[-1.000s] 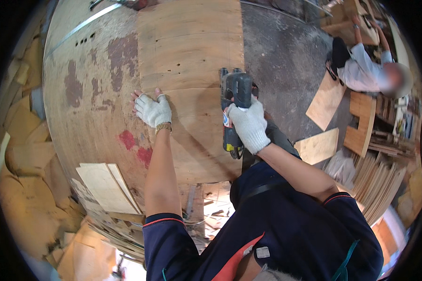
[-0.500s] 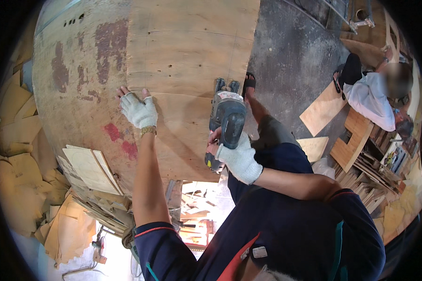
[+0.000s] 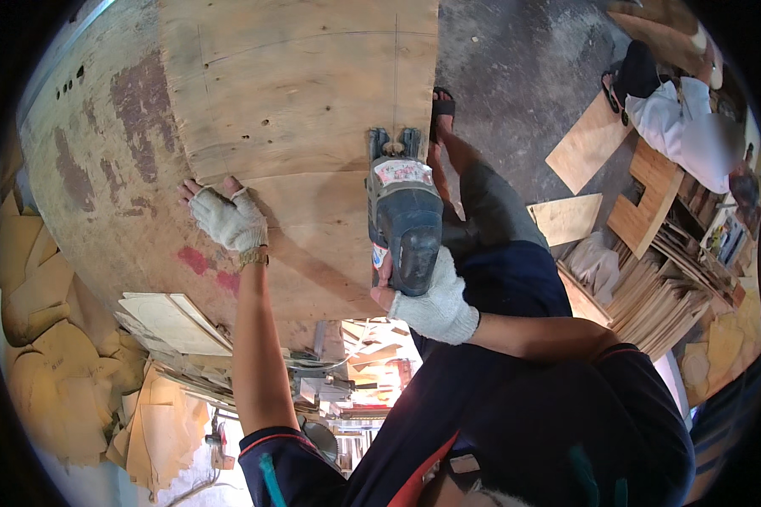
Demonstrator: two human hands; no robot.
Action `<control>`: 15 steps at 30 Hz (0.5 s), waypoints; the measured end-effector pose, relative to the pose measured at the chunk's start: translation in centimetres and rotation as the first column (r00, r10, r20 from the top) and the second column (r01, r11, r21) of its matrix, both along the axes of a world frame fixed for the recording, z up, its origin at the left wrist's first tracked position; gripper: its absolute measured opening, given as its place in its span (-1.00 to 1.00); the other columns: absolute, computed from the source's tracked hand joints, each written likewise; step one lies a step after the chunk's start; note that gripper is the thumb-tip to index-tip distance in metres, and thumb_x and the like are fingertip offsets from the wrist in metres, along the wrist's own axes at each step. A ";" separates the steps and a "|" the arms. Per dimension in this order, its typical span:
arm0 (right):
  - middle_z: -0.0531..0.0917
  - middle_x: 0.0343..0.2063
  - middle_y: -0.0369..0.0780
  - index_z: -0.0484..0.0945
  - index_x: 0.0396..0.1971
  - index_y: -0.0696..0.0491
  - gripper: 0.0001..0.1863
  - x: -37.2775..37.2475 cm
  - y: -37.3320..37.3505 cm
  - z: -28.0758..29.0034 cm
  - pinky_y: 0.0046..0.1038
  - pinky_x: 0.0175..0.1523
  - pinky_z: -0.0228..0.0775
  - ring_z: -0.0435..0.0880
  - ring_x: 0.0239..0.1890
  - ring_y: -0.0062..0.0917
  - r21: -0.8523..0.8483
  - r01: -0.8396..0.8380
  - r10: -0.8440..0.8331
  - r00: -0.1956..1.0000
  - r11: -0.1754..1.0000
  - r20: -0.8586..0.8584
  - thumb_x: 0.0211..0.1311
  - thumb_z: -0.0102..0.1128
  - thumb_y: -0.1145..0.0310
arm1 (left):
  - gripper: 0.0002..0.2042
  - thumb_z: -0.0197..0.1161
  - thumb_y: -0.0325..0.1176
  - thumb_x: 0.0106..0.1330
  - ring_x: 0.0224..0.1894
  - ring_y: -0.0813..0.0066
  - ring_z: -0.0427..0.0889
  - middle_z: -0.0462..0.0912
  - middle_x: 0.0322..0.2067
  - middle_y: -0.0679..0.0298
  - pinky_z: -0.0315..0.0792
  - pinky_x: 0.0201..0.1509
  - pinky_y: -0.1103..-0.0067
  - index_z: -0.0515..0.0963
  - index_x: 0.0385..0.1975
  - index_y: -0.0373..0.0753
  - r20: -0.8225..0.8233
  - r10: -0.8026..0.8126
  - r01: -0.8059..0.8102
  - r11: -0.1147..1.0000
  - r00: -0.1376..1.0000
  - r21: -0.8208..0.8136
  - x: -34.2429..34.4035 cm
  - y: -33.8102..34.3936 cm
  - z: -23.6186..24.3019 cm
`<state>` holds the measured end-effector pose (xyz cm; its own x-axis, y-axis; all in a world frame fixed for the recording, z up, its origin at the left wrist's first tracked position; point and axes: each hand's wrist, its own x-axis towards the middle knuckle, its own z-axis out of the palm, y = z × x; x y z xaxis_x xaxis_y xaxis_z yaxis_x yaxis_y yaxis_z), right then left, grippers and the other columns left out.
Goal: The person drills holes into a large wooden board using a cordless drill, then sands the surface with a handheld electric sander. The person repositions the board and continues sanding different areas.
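Observation:
A large plywood sheet (image 3: 313, 93) lies on a worn round wooden table (image 3: 84, 169). My left hand (image 3: 228, 220), in a fingerless knit glove, presses flat on the sheet's near left edge. My right hand (image 3: 431, 300), gloved too, grips the handle of a dark blue electric jigsaw (image 3: 402, 211). The saw stands on the sheet near its right edge, with its nose on a thin pencil line that runs away from me. A curved pencil line crosses the sheet farther up.
Cut plywood shapes (image 3: 173, 321) are stacked under the table's near edge, with pale offcuts (image 3: 34, 338) at the left. A seated person in a white shirt (image 3: 685, 127) works at the upper right among plywood pieces (image 3: 583, 144) and stacked thin boards (image 3: 659, 296) on the concrete floor (image 3: 516, 68).
The view has shifted closer to the sheet. My right hand has slid the jigsaw forward along the sheet. My left hand stays pressed on the plywood.

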<state>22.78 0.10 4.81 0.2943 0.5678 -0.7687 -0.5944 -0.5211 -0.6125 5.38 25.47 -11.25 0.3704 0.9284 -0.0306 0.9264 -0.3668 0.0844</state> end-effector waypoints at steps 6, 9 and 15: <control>0.61 -0.54 -0.30 0.56 -0.43 0.11 -0.80 0.9 0.7 0.7 -0.49 -0.28 0.45 0.58 -0.44 -0.64 -0.002 -0.053 0.053 0.997 0.999 0.048 0.05 0.47 0.45 | -0.16 -0.10 0.24 0.51 0.60 -0.06 -0.04 0.01 0.56 -0.06 -0.08 0.62 0.16 0.04 0.54 -0.35 -0.010 0.002 -0.002 1.000 1.000 0.000 -0.2 0.4 -0.1; 0.61 -0.54 -0.30 0.56 -0.45 0.10 -0.80 0.8 0.8 0.7 -0.48 -0.28 0.45 0.58 -0.44 -0.63 -0.009 -0.055 0.056 0.996 0.998 0.063 0.04 0.47 0.44 | -0.17 -0.10 0.23 0.52 0.60 -0.06 -0.04 0.01 0.56 -0.06 -0.09 0.62 0.16 0.04 0.54 -0.35 -0.019 0.019 -0.019 1.000 1.000 -0.007 0.0 0.1 0.1; 0.64 -0.61 -0.22 0.60 -0.52 0.09 -0.74 0.4 0.7 0.3 -0.34 -0.35 0.49 0.64 -0.55 -0.40 0.008 0.018 -0.018 0.996 1.000 0.089 -0.05 0.52 0.28 | -0.16 -0.09 0.24 0.51 0.60 -0.06 -0.06 0.03 0.56 -0.02 -0.11 0.63 0.16 0.03 0.55 -0.32 0.021 -0.003 0.003 1.000 1.000 -0.011 -0.2 0.2 0.1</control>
